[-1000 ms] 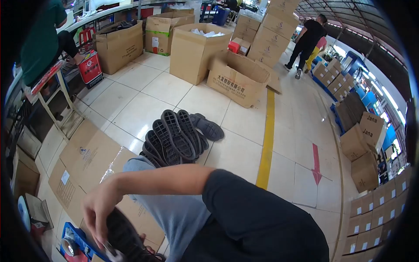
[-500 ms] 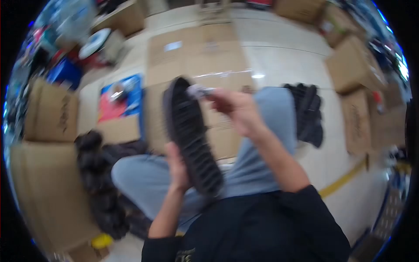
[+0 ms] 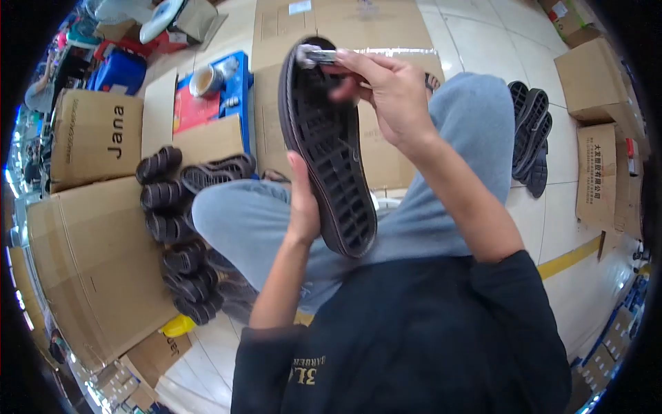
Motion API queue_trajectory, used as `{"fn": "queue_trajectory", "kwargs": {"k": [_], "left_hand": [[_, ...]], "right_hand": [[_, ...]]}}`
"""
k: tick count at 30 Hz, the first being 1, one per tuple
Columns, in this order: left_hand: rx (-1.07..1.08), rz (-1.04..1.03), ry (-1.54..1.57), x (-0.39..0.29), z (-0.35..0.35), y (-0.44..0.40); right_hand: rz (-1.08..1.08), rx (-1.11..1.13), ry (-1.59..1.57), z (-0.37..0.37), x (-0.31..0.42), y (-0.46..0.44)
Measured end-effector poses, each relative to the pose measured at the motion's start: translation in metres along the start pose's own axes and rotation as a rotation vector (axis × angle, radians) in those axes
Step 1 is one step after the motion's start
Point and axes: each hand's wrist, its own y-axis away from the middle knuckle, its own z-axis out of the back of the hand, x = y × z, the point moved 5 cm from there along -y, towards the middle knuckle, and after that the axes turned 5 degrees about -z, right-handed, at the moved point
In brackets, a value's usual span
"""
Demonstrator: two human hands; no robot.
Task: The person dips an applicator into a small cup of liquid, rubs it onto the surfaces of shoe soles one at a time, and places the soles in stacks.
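Observation:
A dark brown shoe sole (image 3: 324,152) stands tilted over my lap, its hollow gridded side facing me. My left hand (image 3: 303,207) grips its left edge near the middle, thumb along the rim. My right hand (image 3: 396,96) pinches a small metal clip-like tool (image 3: 321,57) with a whitish wad (image 3: 304,55) at its end. The wad touches the inner rim at the top left end of the sole. Some fingers of my right hand are blurred above the grid.
Several brown sandals (image 3: 165,200) lie left of my knee, beside a large carton (image 3: 103,269). A blue and red tray (image 3: 245,103) holds a round tin (image 3: 205,81). More dark soles (image 3: 531,131) are stacked at right. Flattened cardboard (image 3: 400,27) covers the floor ahead.
The view has shifted and become sharper. My right hand has carried the wad from the sole's right rim across to its top left rim. My left hand keeps its grip.

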Motion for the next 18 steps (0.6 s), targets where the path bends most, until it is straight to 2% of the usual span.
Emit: {"fn": "queue_trajectory", "kwargs": {"k": [3, 4, 5, 6, 8, 9, 10, 13, 16, 17, 18], "left_hand": [[0.006, -0.026, 0.107, -0.01, 0.014, -0.002], [0.078, -0.06, 0.19, -0.014, 0.02, -0.004], [0.155, -0.098, 0.27, -0.018, 0.026, -0.007], [0.365, -0.119, 0.435, -0.024, 0.027, -0.009], [-0.095, -0.227, 0.27, -0.041, 0.031, -0.006], [0.026, -0.236, 0.274, -0.038, 0.038, -0.008], [-0.039, -0.222, 0.271, -0.04, 0.039, -0.006], [0.016, -0.221, 0.368, -0.043, 0.044, -0.007], [0.002, -0.139, 0.437, -0.04, 0.044, -0.002], [0.057, -0.067, 0.455, -0.037, 0.038, 0.0], [0.122, 0.007, 0.47, -0.035, 0.029, 0.001]], "right_hand": [[-0.034, 0.149, 0.266, -0.017, -0.004, 0.028], [-0.06, 0.237, 0.413, -0.025, -0.006, 0.04], [-0.096, 0.261, 0.419, -0.027, -0.012, 0.054], [-0.116, 0.275, 0.524, -0.028, -0.011, 0.066], [-0.125, 0.316, 0.518, -0.024, -0.016, 0.088], [-0.121, 0.364, 0.603, -0.024, -0.013, 0.098], [-0.114, 0.41, 0.687, -0.024, -0.01, 0.108], [0.045, 0.512, 0.804, -0.015, -0.001, 0.128], [0.159, 0.515, 0.926, -0.005, 0.021, 0.11], [0.245, 0.493, 1.006, -0.005, 0.03, 0.095], [0.477, 0.449, 1.103, -0.01, 0.044, 0.081]]}}
